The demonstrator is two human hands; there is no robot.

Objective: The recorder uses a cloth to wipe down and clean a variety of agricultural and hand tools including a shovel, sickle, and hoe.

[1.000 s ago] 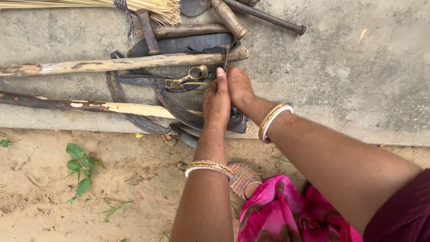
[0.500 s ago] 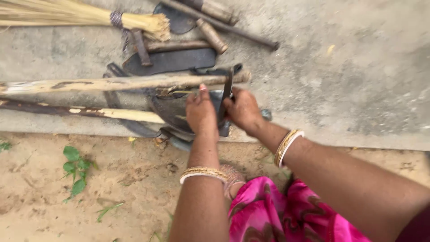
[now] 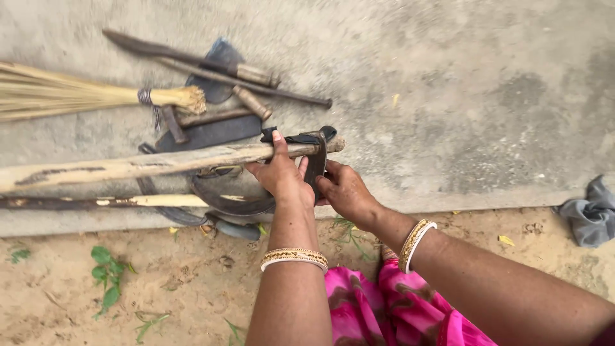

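My left hand [image 3: 280,172] is wrapped around the end of a long pale wooden handle [image 3: 128,166], with the forefinger stretched up over it. My right hand [image 3: 343,190] grips the dark metal head [image 3: 316,157] fitted on that end, which stands on edge. Both hands are close together at the rim of a concrete slab [image 3: 448,96]. Beneath them lie curved dark sickle blades [image 3: 221,206]. A pair of brass-handled scissors is mostly hidden under the handle.
On the slab lie a straw broom [image 3: 83,99], a hammer [image 3: 172,123], a flat dark blade [image 3: 214,133], a thin metal rod [image 3: 256,86], a knife [image 3: 192,56] and a second wooden handle [image 3: 115,201]. A grey cloth [image 3: 592,214] lies at right. Sandy ground with a small plant [image 3: 106,275] lies below.
My hands have left the scissors and taken hold of the handle's end and its metal head, which now stands on edge. The view has shifted, showing more slab and the grey cloth.
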